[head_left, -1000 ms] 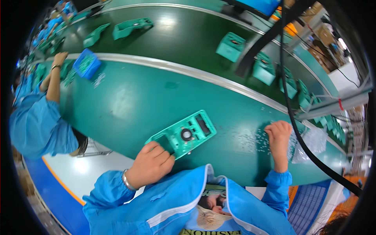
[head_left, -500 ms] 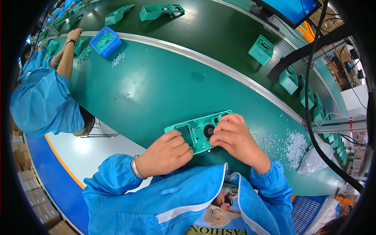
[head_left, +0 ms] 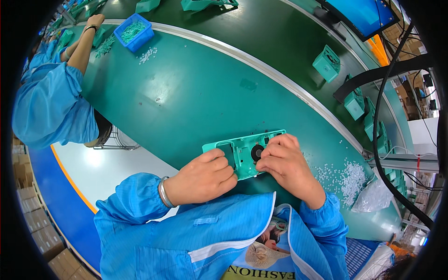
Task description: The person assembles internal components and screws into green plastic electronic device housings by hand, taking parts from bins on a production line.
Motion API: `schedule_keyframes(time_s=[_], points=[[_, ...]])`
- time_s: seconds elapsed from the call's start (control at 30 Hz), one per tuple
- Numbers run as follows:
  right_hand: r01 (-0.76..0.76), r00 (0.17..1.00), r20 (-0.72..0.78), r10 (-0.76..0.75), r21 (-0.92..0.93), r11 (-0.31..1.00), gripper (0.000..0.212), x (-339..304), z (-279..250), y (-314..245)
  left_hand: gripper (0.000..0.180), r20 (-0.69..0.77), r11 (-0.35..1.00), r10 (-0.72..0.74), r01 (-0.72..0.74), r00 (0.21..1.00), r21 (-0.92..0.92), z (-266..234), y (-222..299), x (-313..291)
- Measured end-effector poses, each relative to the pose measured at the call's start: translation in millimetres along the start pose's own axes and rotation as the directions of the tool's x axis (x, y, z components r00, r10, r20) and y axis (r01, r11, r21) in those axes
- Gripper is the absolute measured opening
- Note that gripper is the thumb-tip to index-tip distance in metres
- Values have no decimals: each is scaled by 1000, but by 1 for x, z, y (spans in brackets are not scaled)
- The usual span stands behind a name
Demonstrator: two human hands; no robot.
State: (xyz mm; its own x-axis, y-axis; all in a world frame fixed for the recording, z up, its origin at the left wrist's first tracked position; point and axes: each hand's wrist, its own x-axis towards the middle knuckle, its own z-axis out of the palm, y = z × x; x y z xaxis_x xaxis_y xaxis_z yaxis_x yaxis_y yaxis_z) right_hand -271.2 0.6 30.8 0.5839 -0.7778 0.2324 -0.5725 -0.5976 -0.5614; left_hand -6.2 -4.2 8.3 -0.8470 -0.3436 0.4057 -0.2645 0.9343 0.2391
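A green plastic housing [head_left: 242, 163] lies in front of me on the green table, its hollow inner side facing up. A round black speaker [head_left: 257, 152] sits in it. My left hand [head_left: 203, 177] is closed around the housing's near left part, by a rectangular opening. The fingers of my right hand [head_left: 284, 161] are pinched together at the right side of the speaker, over the housing. Whatever lies between those fingertips is hidden or too small to make out.
Small white pieces [head_left: 352, 179] are heaped at right beside a clear plastic bag [head_left: 374, 196]. A blue bin [head_left: 135, 32] of green parts stands far left, near a co-worker's arm [head_left: 81, 51]. More green housings [head_left: 326, 64] stand on the dark belt [head_left: 261, 39]. A black cable [head_left: 385, 154] hangs at right.
The whole view has shifted a little, so the housing and hands appear slightly further right. My right fingertips have moved slightly along the speaker's edge. My left hand keeps its hold.
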Motion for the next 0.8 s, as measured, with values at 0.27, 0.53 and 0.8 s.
schedule_keyframes(time_s=[0.27,0.53,0.8], points=[[16,1000,-5,-17,-81,997,10,0,0,-6,15,3,1000,-3,3,1000,-5,-1,0,1],[-19,997,73,17,21,1000,8,3,-2,11,9,21,1000,-12,12,1000,18,-2,2,1],[-133,987,110,120,122,984,7,2,5,14,15,24,1000,-7,7,1000,10,1,0,-1]])
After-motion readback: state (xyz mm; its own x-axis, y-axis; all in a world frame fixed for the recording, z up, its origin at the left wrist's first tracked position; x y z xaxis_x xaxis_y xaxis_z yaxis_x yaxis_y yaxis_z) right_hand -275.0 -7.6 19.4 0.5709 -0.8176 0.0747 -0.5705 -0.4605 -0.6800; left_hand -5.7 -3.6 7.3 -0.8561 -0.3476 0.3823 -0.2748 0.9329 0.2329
